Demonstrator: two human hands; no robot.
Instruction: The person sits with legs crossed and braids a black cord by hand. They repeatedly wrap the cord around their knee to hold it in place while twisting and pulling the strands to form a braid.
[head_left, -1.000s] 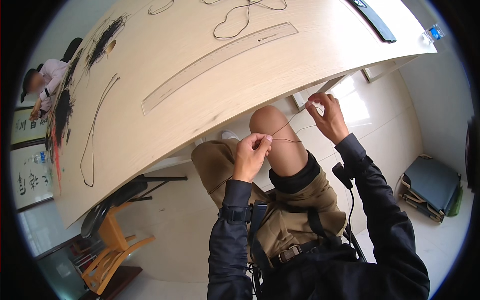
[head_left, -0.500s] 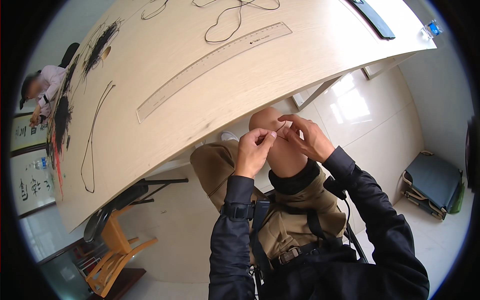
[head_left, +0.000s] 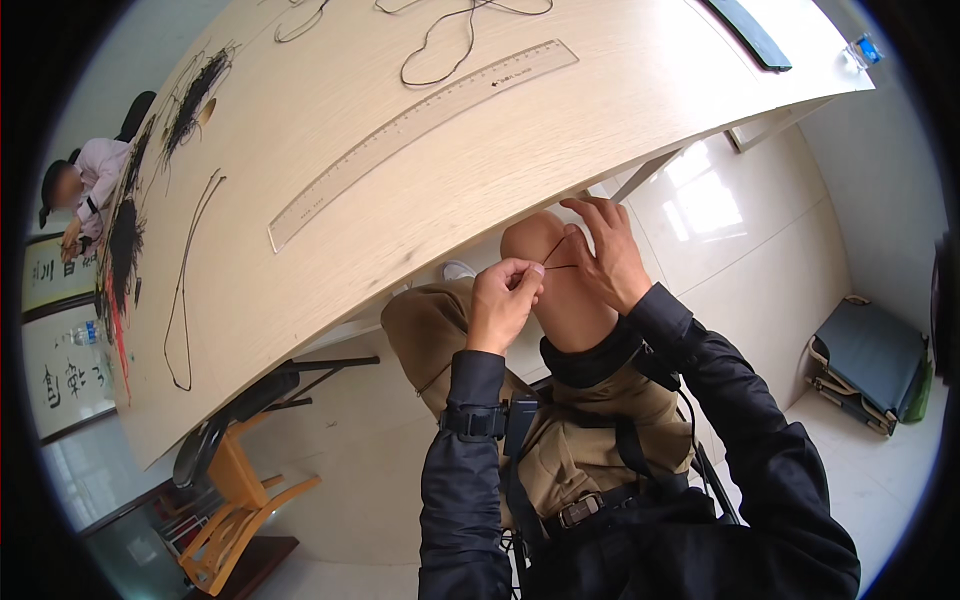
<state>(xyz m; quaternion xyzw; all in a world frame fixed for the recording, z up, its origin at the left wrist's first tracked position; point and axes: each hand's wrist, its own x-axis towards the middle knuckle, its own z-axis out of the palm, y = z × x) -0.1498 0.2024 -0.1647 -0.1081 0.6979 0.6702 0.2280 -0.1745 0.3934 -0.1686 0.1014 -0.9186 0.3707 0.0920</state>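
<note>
In front of my bare knee, my left hand [head_left: 503, 300] pinches a thin dark cord [head_left: 560, 267] between thumb and forefinger. From that pinch two strands fan out, one up to the thumb of my right hand [head_left: 612, 258], the other across beneath its palm. The right forefinger stretches away from the thumb, while the other fingers curl over and partly hide the cord. Both hands are just off the table's near edge. A clear ruler [head_left: 425, 140] lies on the table [head_left: 330, 90] ahead of them.
Loose cords [head_left: 440, 50] lie beyond the ruler, and a knotted loop [head_left: 183, 290] lies left. Dark cord bundles [head_left: 125, 240] line the far left side, where another person [head_left: 98, 170] sits. A dark flat device [head_left: 745, 35] rests at far right. A wooden chair [head_left: 235, 520] stands lower left.
My right hand has moved slightly up and its fingers have spread. The strands between the hands now form an open V. My left hand stays nearly in place, still pinching.
</note>
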